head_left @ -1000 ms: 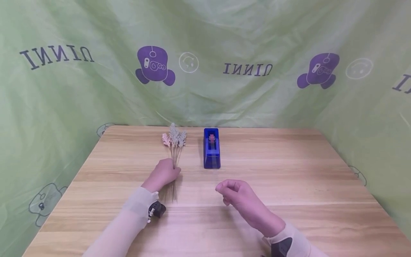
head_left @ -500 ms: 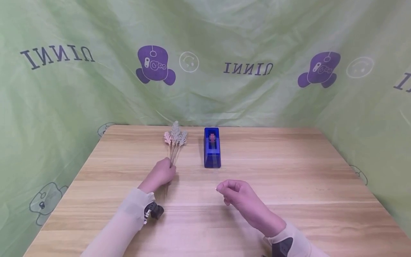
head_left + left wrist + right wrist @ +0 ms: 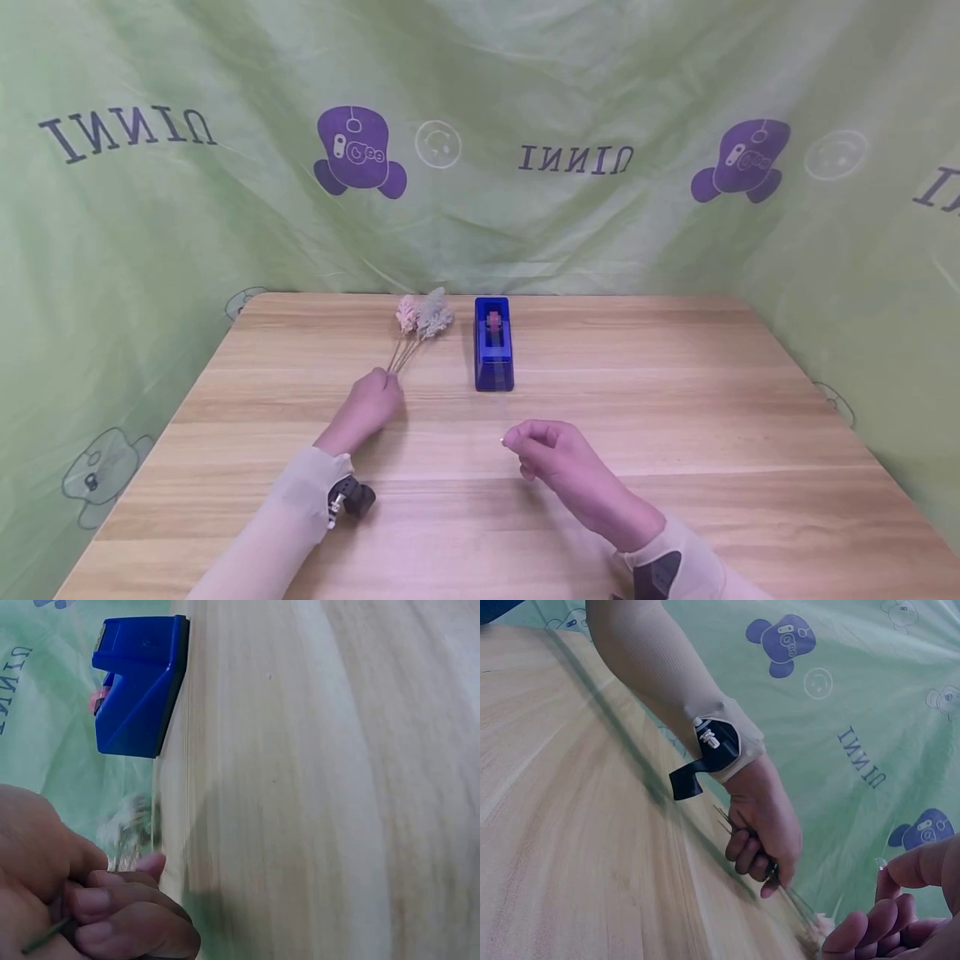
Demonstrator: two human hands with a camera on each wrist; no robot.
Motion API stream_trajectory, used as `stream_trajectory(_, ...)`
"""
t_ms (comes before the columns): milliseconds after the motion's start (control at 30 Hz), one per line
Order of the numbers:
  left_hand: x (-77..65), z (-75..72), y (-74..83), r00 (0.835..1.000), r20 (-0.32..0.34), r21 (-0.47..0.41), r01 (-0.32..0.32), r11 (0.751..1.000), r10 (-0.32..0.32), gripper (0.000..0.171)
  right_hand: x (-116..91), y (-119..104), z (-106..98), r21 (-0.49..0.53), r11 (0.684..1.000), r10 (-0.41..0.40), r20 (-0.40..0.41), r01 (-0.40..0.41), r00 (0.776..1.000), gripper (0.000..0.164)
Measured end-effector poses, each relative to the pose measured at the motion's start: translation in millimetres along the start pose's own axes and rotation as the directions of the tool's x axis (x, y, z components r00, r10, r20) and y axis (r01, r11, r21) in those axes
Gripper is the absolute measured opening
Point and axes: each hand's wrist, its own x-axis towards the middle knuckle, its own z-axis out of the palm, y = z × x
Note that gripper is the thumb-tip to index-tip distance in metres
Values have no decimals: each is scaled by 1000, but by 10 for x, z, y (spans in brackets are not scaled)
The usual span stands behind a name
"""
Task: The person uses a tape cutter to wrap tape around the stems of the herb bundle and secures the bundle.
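Note:
My left hand point(image 3: 367, 407) grips a small bunch of artificial flowers point(image 3: 427, 317) by its thin stems, fingers curled round them. The heads, pink and pale grey, lean away to the right towards the back of the table. In the right wrist view the stem ends stick out behind that hand. My right hand point(image 3: 573, 471) pinches the end of a clear tape point(image 3: 881, 863) between thumb and forefinger. A blue tape dispenser point(image 3: 494, 346) stands upright beyond both hands, right of the flowers. Between it and the right hand the tape is almost too faint to see.
The wood-grain table point(image 3: 675, 400) lies beneath both hands. A green printed cloth point(image 3: 480, 225) hangs behind it and along both sides. Dark wrist cameras are strapped over both sleeves.
My left hand has shifted slightly left and turned, tilting the flower heads to the right; the lower stems are now hidden in the head view. The right hand and dispenser have stayed put.

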Motion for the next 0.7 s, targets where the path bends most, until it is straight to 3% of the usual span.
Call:
stream_trajectory(433,-37,-57,-95,999,13,17,-32,999,32,29,9,-4,10,-11,1000,8,2,-8,1000,23)
stream_trajectory(700,-60,-69,-109,999,32,94,13,995,-16,34,2,-4,22,5,1000,11,15,-11,1000,24)
